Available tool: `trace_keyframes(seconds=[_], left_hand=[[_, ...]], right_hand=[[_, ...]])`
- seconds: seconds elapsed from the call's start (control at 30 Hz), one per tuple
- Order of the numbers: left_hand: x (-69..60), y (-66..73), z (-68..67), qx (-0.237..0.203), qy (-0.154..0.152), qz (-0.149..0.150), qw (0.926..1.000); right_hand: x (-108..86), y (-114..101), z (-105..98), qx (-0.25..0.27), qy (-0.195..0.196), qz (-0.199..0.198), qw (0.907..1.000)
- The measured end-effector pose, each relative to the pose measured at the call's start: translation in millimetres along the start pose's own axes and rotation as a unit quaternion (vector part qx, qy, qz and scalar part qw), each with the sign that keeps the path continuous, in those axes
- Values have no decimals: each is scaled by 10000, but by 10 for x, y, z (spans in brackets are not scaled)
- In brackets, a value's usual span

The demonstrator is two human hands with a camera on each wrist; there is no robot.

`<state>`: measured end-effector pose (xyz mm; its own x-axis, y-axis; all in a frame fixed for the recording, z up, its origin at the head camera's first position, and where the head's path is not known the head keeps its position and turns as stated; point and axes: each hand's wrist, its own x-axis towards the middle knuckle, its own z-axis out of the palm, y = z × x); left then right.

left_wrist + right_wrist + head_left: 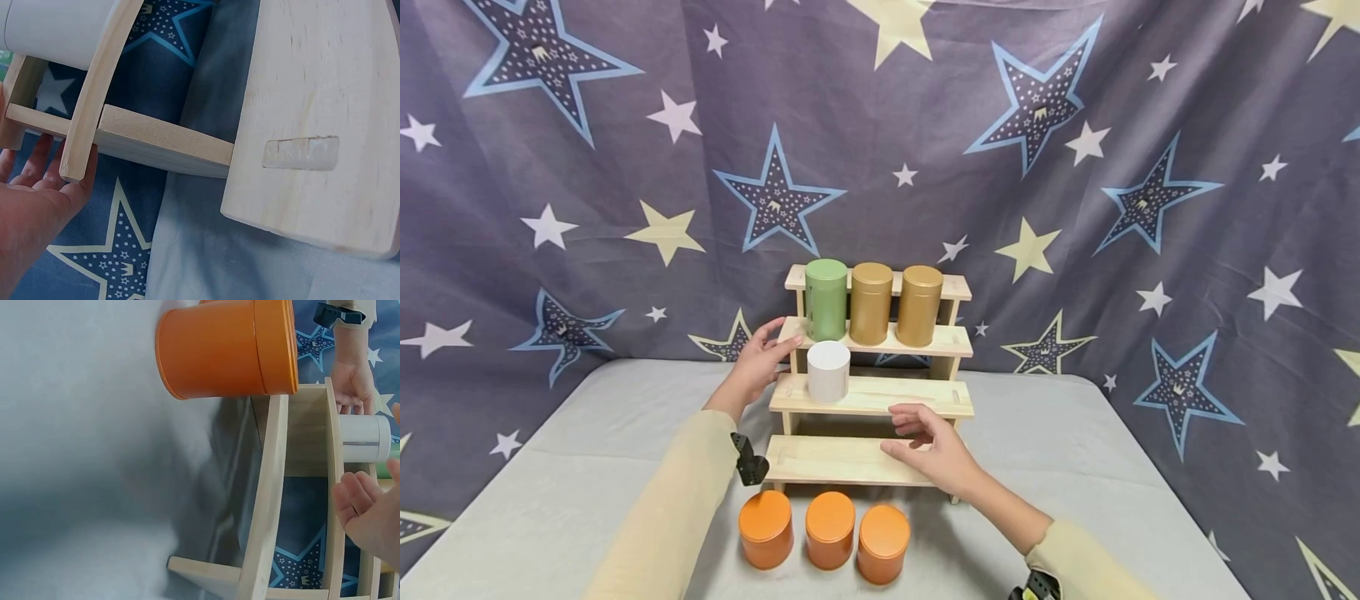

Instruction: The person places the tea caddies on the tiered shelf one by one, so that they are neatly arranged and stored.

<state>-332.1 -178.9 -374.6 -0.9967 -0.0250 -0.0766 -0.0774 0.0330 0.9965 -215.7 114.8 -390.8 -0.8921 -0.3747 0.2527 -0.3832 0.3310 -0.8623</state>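
Note:
A wooden stepped stand (820,460) rises in several tiers. My left hand (756,368) grips the left end of its second tier from the top; in the left wrist view, the fingers of that hand (37,194) lie behind the stand's side. Beside it, a white canister (828,372) stands at the left of the tier below. My right hand (938,450), fingers relaxed and holding nothing, hovers before the lower tiers at the right. One green tin (826,302) and two gold tins (871,305), (920,307) stand in a row above the white one.
Three orange tins (766,530), (830,531), (883,544) stand on the grey cloth (580,467) in front of the stand. A star-patterned curtain (880,100) hangs behind and at both sides.

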Motion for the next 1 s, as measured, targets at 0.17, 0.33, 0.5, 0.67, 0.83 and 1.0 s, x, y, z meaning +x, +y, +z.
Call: trace_keyframes(seconds=[0.17,0.33,0.5,0.67,0.83,1.0], left_hand=[[-7,4,1,-28,-6,8,10000],[-11,12,-4,-71,3,23,10000],[-6,7,-5,-40,-13,-16,10000],[-6,2,-5,-8,-15,-18,10000],[-10,2,-4,0,-18,-32,10000],[-24,16,-3,39,0,-30,10000]], right_hand=[[-64,40,-8,8,-120,37,9999],[-127,59,0,44,-273,4,9996],[-192,112,12,84,-528,-39,9986],[-247,148,26,74,-674,56,9977],[-317,188,41,89,-893,86,9959],[-394,241,59,92,-1145,-108,9933]])
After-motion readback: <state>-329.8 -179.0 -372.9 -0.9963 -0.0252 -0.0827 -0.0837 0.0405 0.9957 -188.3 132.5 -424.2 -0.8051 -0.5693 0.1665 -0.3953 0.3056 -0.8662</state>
